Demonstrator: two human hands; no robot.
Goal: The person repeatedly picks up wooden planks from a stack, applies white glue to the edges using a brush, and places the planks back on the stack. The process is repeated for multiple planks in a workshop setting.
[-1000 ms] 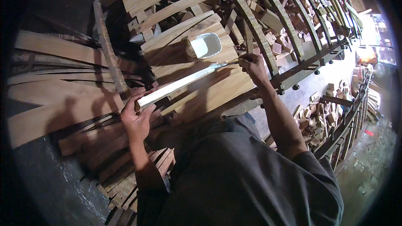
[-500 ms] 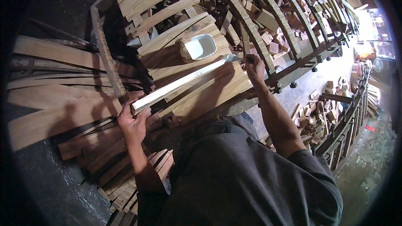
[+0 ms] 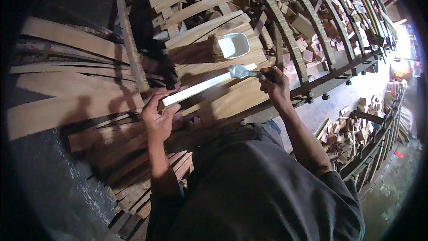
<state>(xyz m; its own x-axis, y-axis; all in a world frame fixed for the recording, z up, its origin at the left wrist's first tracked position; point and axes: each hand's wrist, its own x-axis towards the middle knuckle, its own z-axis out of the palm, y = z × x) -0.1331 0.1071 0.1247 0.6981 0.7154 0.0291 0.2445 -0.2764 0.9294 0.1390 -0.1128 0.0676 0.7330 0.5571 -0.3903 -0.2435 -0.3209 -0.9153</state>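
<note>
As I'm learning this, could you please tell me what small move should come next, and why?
Probably draw the brush-like tool along the white strip toward the left hand: the right hand holds the tool near the strip's right end, and the left grips the other.

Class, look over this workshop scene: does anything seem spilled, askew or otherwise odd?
White streaks mark the dark floor at lower left, perhaps spills or scuffs. The wood blocks between the bars lie jumbled, unlike the pale boards side by side under the tub. No spill shows around the tub.
</note>
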